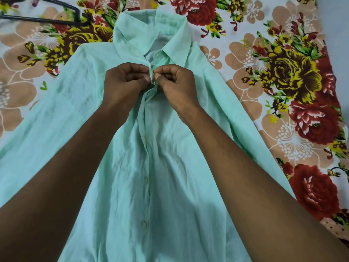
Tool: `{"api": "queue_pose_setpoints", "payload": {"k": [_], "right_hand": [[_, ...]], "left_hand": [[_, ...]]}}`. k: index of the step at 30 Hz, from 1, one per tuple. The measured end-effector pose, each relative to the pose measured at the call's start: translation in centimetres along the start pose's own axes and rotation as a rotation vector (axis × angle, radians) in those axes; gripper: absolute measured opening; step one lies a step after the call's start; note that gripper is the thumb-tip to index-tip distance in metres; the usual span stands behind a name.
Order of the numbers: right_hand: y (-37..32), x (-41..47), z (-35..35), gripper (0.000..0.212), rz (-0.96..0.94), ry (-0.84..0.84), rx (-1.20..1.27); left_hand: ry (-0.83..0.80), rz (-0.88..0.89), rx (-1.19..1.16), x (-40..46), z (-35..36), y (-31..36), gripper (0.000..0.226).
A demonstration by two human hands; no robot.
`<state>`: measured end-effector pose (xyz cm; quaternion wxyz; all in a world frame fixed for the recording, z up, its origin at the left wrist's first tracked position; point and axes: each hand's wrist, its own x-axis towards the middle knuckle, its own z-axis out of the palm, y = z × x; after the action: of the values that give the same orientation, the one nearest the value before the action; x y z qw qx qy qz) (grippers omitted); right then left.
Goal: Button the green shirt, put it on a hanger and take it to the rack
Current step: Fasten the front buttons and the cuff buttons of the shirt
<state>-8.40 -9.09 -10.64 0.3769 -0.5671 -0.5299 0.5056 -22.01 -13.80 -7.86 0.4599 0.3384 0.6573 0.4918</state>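
A pale green shirt (170,157) lies face up on a flowered bedsheet, collar at the far end and sleeves spread to both sides. My left hand (122,84) and my right hand (175,84) meet just below the collar, each pinching one edge of the shirt's front placket between thumb and fingers. Lower down the placket two buttons (145,179) show, with the front edges lying together there. A black hanger (56,17) lies on the sheet beyond the shirt's left shoulder, partly cut off by the frame's top left.
The flowered bedsheet (283,76) covers the whole surface under the shirt. Its right edge runs diagonally down the right side, with a plain pale surface (336,25) beyond it.
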Motion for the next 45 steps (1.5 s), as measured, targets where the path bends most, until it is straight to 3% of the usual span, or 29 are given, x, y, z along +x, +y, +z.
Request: {"api": "queue_pose_setpoints", "payload": {"k": [11, 17, 31, 38, 45], "right_hand": [[-0.4, -0.3, -0.1, 0.018, 0.030, -0.097, 0.015], [-0.5, -0.7, -0.2, 0.008, 0.029, -0.109, 0.033], [0.1, -0.8, 0.5, 0.008, 0.019, -0.014, -0.049], [-0.2, -0.9, 0.8, 0.008, 0.024, 0.103, -0.094], [-1.1, -0.4, -0.3, 0.019, -0.094, 0.145, -0.412]], "left_hand": [[0.037, -0.035, -0.034, 0.2, 0.2, 0.0, 0.030], [0.045, 0.021, -0.004, 0.0, 0.2, -0.4, 0.034], [0.081, 0.026, -0.036, -0.5, 0.6, -0.3, 0.031], [0.071, -0.224, -0.325, 0.3, 1.1, -0.3, 0.030], [0.045, -0.101, -0.031, 0.3, 1.0, -0.1, 0.023]]}}
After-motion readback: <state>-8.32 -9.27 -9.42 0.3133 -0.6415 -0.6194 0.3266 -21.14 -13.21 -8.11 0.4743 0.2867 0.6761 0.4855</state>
